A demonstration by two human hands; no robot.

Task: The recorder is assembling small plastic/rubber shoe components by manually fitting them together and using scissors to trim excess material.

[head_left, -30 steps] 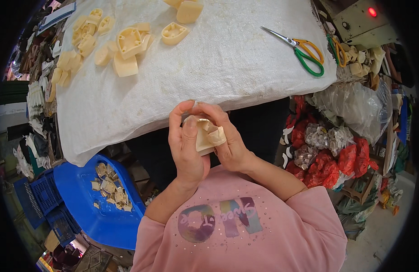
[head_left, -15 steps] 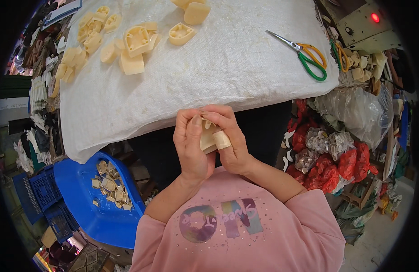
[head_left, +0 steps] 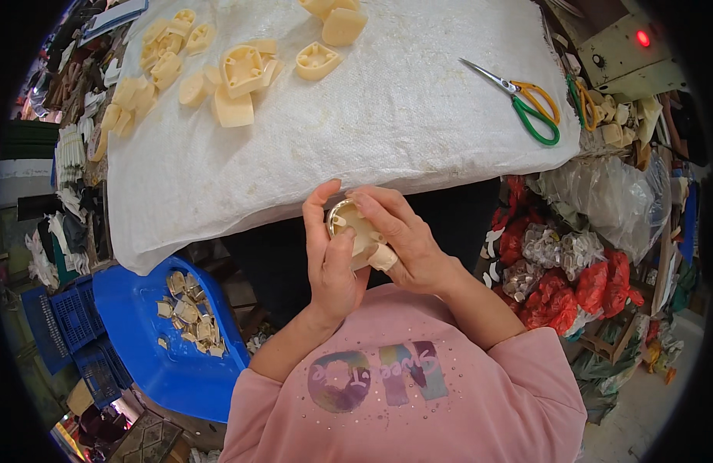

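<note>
Just past the near edge of the table, both my hands hold one hollow cream plastic shoe heel (head_left: pixel 361 226), with its open side and inner pegs turned up. A shiny gold-coloured rim shows along its far left edge. My left hand (head_left: pixel 332 270) grips the left side, thumb over the edge and index finger raised away from it. My right hand (head_left: pixel 420 251) closes round the right side, fingertips on the far rim. Pale tape (head_left: pixel 382 257) wraps the right thumb. The underside of the heel is hidden by my hands.
More cream heels (head_left: pixel 243 71) lie on the white woven cloth (head_left: pixel 356 131), far left and centre. Scissors with green and orange handles (head_left: pixel 526 108) rest at its right. A blue basin (head_left: pixel 140 370) at lower left holds gold-edged pieces. Red bags (head_left: pixel 553 297) sit at right.
My left index finger has lifted and spread from the heel, and the left thumb has come over its edge. The heel has turned, so its open inside and gold rim now show.
</note>
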